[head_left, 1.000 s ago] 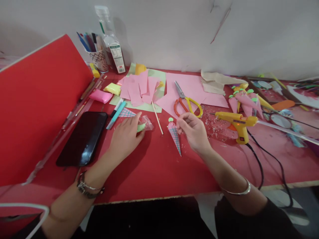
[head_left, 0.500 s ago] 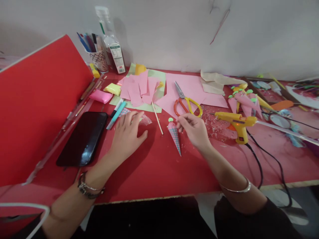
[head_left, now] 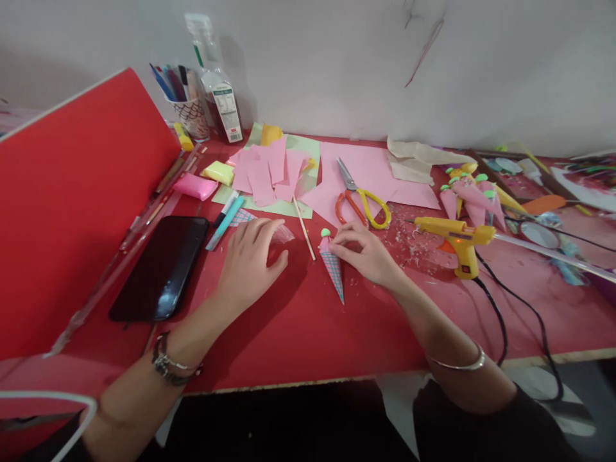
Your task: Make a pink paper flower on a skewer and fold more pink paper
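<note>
A small pink paper cone with a blue criss-cross grid lies on the red table, its point toward me. Pink clay and a green blob top its wide end. My right hand pinches the cone near that end from the right. My left hand hovers palm down, fingers bent loosely and thumb apart. Beneath its fingertips is a crumpled clear plastic wrapper, partly hidden. A thin wooden stick lies between the hands.
Orange-and-yellow scissors rest on pink paper. To the right stands a yellow glue gun with its cord, before several finished cones. A phone, markers, clay packets and a bottle are at left.
My right hand has shifted a little left and closed on the cone's top. The cone has moved slightly left with it. My left hand has barely moved.
</note>
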{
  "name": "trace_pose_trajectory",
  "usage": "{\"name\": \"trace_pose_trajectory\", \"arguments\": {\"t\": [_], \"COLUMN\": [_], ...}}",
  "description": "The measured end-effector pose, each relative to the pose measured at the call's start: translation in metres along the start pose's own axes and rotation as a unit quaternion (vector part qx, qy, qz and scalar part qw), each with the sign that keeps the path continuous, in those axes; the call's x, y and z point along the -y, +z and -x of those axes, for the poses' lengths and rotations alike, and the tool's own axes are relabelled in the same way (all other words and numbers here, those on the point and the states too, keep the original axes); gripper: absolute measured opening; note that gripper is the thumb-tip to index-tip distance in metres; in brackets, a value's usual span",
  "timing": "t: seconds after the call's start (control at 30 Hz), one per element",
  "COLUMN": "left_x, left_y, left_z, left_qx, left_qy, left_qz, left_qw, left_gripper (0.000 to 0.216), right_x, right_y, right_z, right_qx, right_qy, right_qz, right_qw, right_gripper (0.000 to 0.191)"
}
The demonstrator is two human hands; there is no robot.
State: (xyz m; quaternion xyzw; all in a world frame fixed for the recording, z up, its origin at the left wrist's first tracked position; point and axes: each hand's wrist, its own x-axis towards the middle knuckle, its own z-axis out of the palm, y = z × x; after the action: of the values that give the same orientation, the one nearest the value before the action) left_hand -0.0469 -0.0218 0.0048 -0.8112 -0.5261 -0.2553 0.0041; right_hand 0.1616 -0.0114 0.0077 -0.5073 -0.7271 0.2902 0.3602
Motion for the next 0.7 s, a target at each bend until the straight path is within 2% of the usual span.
{"name": "trace_pose_trajectory", "arguments": {"t": [0.17, 0.27, 0.4, 0.57, 0.63, 0.7], "left_x": [-0.001, -0.002, -0.002, -0.005, -0.008, -0.012], "left_y": [0.0, 0.0, -0.001, -0.002, -0.002, -0.001], "left_z": [0.0, -0.001, -0.001, 0.0, 0.001, 0.002], "left_qx": [0.002, 0.0, -0.008, -0.018, -0.004, 0.039], "left_qy": [0.003, 0.006, 0.016, 0.031, 0.026, 0.015], "left_qz": [0.01, 0.018, 0.04, 0.109, 0.147, 0.187], "left_qw": [1.0, 1.0, 0.999, 0.993, 0.989, 0.981], "left_gripper": [0.033, 0.033, 0.031, 0.028, 0.025, 0.027], "right_x": [0.004, 0.008, 0.01, 0.01, 0.012, 0.014], "right_y": [0.001, 0.001, 0.002, 0.002, 0.003, 0.005], "right_z": [0.004, 0.005, 0.005, 0.003, 0.003, 0.004], "right_qx": [0.124, 0.155, 0.132, 0.062, 0.045, 0.032], "right_qy": [0.011, 0.007, 0.002, 0.0, -0.008, -0.021], "right_qz": [0.016, 0.031, 0.032, -0.015, -0.049, -0.077], "right_qw": [0.992, 0.987, 0.991, 0.998, 0.998, 0.996], "right_gripper": [0.009, 0.01, 0.009, 0.01, 0.011, 0.011]}}
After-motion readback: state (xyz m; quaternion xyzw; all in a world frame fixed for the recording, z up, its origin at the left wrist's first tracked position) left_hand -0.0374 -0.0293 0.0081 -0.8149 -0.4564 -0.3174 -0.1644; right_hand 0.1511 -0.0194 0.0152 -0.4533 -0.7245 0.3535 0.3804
